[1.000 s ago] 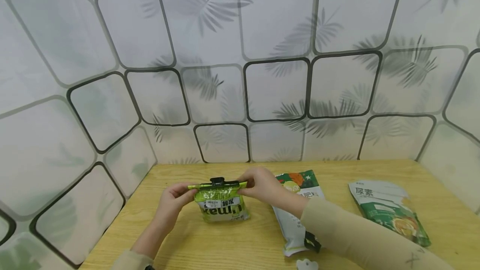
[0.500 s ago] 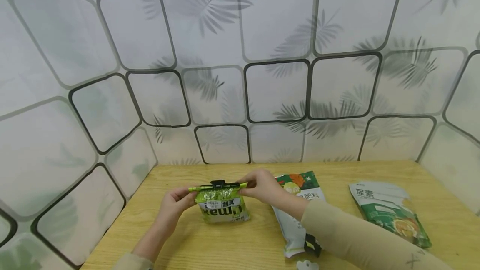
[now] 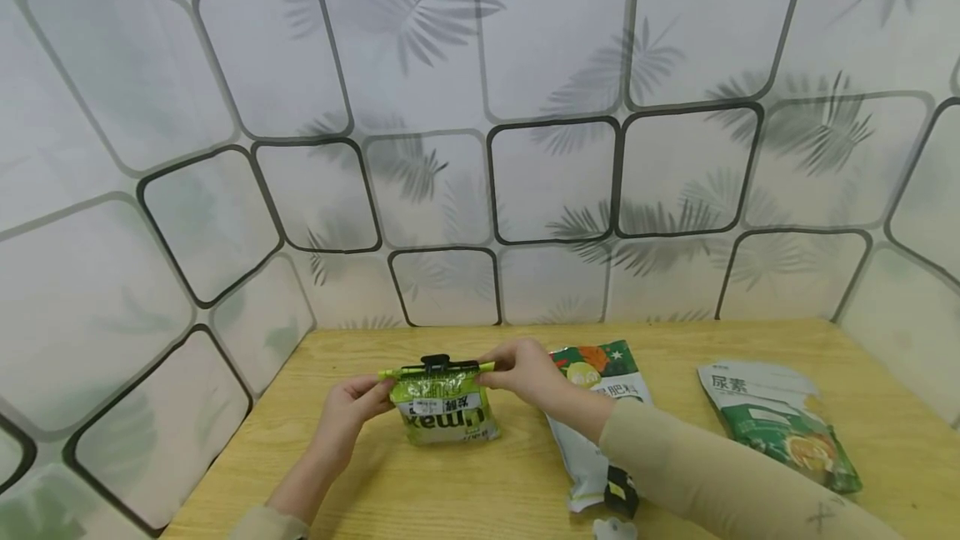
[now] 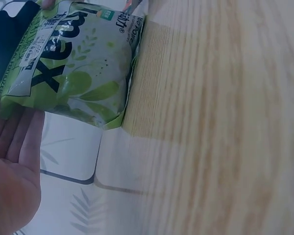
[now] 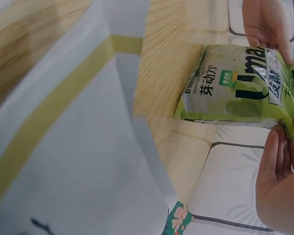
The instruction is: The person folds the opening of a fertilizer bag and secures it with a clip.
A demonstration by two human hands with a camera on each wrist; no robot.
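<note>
A green and white plastic bag (image 3: pixel 446 417), its print upside down, stands on the wooden table with its top folded into a flat edge. A black clip (image 3: pixel 435 364) sits at the middle of that fold. My left hand (image 3: pixel 347 411) pinches the fold's left end between thumb and fingers. At the right end, my right hand (image 3: pixel 525 372) pinches the fold the same way. In the left wrist view the bag (image 4: pixel 83 68) rests on its base, and the clip (image 4: pixel 11 41) is partly cut off. The right wrist view shows both hands at the bag's (image 5: pixel 235 90) opposite ends.
A white and green fertilizer bag (image 3: pixel 585 452) lies to the right, partly under my right forearm. Further right lies another white and green bag (image 3: pixel 780 427). A small white scalloped object (image 3: pixel 615 529) is at the front edge. Patterned cloth (image 3: pixel 555 182) walls the table's back and sides.
My left hand has lowered slightly at the fold's left end. Both hands keep their pinch, and the bag stays in nearly the same place.
</note>
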